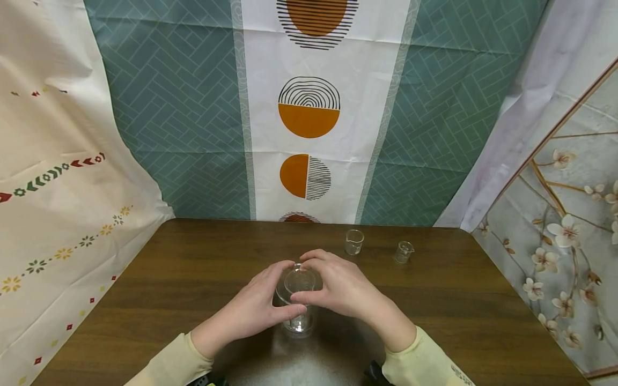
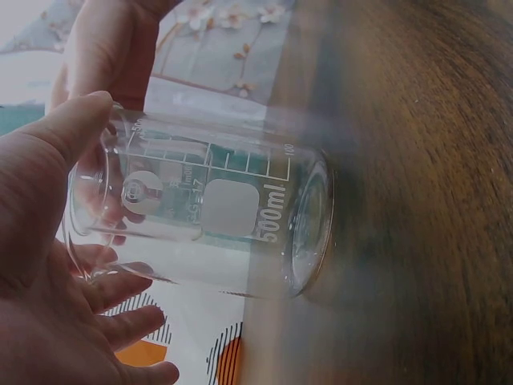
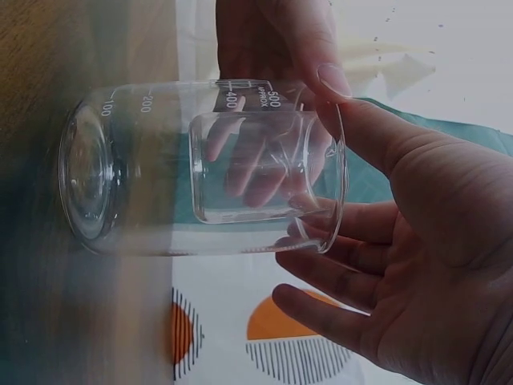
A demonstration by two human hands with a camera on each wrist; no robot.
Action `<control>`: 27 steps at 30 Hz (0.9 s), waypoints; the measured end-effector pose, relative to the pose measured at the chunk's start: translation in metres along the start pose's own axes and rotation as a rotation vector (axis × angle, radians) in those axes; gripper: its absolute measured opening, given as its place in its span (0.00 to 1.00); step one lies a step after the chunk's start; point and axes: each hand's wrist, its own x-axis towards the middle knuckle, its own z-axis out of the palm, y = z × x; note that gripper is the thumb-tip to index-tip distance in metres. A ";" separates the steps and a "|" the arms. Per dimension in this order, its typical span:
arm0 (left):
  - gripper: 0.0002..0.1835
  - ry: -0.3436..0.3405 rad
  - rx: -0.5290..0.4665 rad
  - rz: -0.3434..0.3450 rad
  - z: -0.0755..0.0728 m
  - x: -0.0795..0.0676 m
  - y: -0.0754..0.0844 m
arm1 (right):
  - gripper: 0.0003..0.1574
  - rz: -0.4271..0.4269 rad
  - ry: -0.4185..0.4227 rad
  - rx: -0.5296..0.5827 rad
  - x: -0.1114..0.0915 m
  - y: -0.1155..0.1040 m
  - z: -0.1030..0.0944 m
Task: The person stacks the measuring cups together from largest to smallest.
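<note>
A large clear 500 ml beaker [image 2: 228,257] stands upright on the table in front of me. Inside its upper part is a smaller glass beaker [image 3: 240,210], its bottom well above the larger one's base. My left hand [image 1: 258,304] curves round the left of the rims, thumb in front and fingertips behind. From the other side my right hand [image 1: 340,284] mirrors it, and the two thumbs cross closely at the front. Both hands seem to hold the smaller beaker by its rim; glare and overlapping glass partly hide where the fingertips touch.
Two small glass beakers, a left one [image 1: 354,243] and a right one [image 1: 404,252], stand behind and to the right of my hands on the brown wooden table [image 1: 217,241]. Patterned cloth [image 1: 181,107] hangs behind the table and along both sides.
</note>
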 end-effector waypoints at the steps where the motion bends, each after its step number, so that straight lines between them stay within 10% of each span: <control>1: 0.47 0.001 0.001 0.001 0.000 0.000 0.000 | 0.33 0.000 -0.001 -0.001 0.000 0.000 0.000; 27: 0.47 0.008 0.013 -0.004 0.000 0.001 0.000 | 0.33 0.002 -0.027 0.001 0.002 0.003 0.002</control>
